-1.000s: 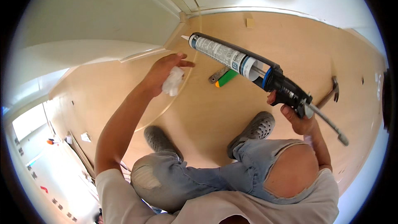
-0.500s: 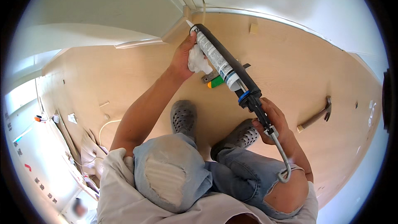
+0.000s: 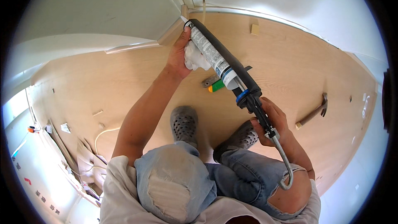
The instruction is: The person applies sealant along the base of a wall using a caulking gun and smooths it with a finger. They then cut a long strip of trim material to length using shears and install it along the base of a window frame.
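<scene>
A black caulking gun with a white printed sealant cartridge lies slantwise across the view. Its pale nozzle points up and left at the wooden skirting by the wall corner; whether the tip touches cannot be told. My left hand closes round the front end of the gun, with a crumpled white tissue or cloth tucked against the palm. Lower right, my right hand wraps the handle and trigger area, fingers partly hidden behind it. The hooked metal rod sticks out toward my bare knee.
On the wood-look floor behind the gun lie a green-and-yellow-handled tool and a metal blade-like piece, partly covered. A claw hammer rests at the right. A small yellowish block sits near the far wall. Boards lean at left.
The gun's front end and my left hand have shifted slightly left and up, toward the skirting corner. Both hands keep their hold. The whole view has turned a little.
</scene>
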